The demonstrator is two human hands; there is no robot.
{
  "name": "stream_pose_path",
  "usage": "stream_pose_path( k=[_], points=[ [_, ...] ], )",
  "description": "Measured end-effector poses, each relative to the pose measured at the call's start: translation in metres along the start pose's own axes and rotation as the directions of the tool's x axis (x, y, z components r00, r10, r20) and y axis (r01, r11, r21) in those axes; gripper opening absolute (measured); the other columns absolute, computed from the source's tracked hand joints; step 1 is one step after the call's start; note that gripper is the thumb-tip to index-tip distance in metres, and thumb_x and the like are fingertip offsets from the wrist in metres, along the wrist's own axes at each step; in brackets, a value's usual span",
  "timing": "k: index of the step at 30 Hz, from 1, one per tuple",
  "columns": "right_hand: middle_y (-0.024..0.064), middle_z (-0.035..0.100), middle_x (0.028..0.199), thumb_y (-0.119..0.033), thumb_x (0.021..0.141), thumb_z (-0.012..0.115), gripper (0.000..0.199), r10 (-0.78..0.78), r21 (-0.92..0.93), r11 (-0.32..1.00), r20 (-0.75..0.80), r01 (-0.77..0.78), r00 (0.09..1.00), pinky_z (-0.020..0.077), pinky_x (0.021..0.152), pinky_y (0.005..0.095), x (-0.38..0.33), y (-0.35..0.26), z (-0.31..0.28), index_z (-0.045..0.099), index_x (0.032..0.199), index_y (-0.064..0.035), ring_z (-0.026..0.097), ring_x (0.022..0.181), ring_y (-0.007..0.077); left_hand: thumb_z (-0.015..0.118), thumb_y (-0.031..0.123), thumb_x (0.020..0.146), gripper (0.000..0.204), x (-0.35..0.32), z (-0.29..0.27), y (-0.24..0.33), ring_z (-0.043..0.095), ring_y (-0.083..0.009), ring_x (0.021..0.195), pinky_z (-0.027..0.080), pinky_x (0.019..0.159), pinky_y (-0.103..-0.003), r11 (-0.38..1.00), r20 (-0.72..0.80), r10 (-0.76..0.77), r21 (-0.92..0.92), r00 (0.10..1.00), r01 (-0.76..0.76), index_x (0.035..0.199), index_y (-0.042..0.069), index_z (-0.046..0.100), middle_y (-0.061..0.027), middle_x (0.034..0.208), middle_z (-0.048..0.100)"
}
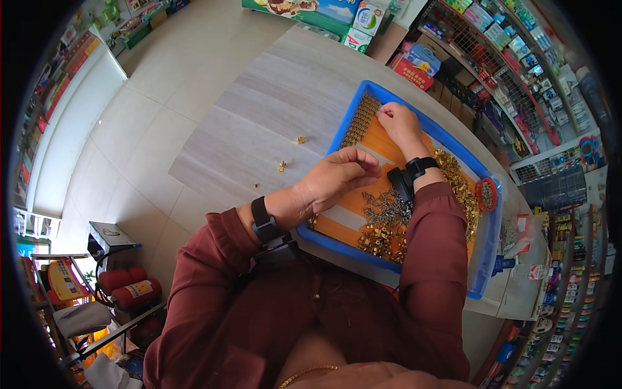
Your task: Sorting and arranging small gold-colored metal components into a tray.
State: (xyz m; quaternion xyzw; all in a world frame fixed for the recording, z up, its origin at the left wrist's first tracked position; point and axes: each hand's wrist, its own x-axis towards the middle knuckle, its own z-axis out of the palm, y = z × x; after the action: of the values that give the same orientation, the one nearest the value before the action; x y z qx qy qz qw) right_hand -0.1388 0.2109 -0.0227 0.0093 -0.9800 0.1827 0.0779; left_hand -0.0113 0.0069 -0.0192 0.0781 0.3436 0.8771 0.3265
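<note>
Blue tray (483, 259) sits on the tabletop (259, 123), holding an orange board (376, 146) and heaps of small brass parts (461, 188). Left hand (340, 175) closed over the board, contents hidden. Right hand (398, 123) pinched at rows of brass parts (359, 120) at the far end; grip unclear

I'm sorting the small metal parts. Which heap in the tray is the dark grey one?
The grey heap lies beside the right wrist, between the gold pile at the tray's near edge and the gold strip along its right side.
</note>
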Motion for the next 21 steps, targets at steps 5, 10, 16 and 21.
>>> stream_pose_path(
  k=[5,10,16,21],
  points=[
    [0.0084,0.068,0.085,-0.032,0.079,0.066,0.024,-0.045,0.116,0.992,0.043,0.040,0.998,0.0504,0.070,0.0353,-0.003,0.007,-0.006,0.068,0.090,-0.0096,0.065,0.082,0.0246,0.044,0.017,0.096,0.026,0.000,0.002,-0.001,0.052,-0.0258,0.113,0.041,0.101,-0.037,0.998,-0.046,0.006,-0.057,0.999,-0.009,0.114,-0.002,0.049,-0.0156,0.114,0.055],
    [0.0088,0.067,0.077,-0.025,0.080,0.067,0.022,-0.190,0.397,0.916,0.307,0.056,0.933,0.0485,0.063,0.0281,-0.052,-0.027,-0.061,0.066,0.087,-0.0043,0.063,0.068,0.0162,0.036,0.038,0.099,0.048,0.003,0.007,0.004,0.048,-0.0284,0.118,0.038,0.104,-0.039,0.993,-0.098,-0.045,-0.114,0.994,0.033,0.125,-0.003,0.040,-0.0180,0.123,0.049],
    [0.0067,0.066,0.072,-0.020,0.078,0.067,0.017,-0.399,0.178,0.915,0.258,0.362,0.880,0.0493,0.060,0.0310,-0.128,-0.078,-0.070,0.064,0.084,-0.0046,0.064,0.065,0.0194,0.034,0.047,0.097,0.062,0.003,0.006,0.003,0.049,-0.0252,0.114,0.037,0.102,-0.037,0.999,-0.092,-0.012,-0.054,0.996,0.007,0.132,-0.005,0.035,-0.0161,0.123,0.049],
    [0.0061,0.066,0.076,-0.028,0.075,0.063,0.018,-0.304,0.191,0.948,0.290,0.257,0.908,0.0510,0.065,0.0378,-0.131,-0.072,-0.055,0.064,0.079,-0.0097,0.065,0.074,0.0268,0.034,0.051,0.096,0.068,-0.001,0.012,0.003,0.049,-0.0228,0.112,0.036,0.101,-0.036,0.999,-0.052,-0.010,0.040,0.999,0.012,0.136,-0.004,0.032,-0.0149,0.122,0.050]
  ],
)
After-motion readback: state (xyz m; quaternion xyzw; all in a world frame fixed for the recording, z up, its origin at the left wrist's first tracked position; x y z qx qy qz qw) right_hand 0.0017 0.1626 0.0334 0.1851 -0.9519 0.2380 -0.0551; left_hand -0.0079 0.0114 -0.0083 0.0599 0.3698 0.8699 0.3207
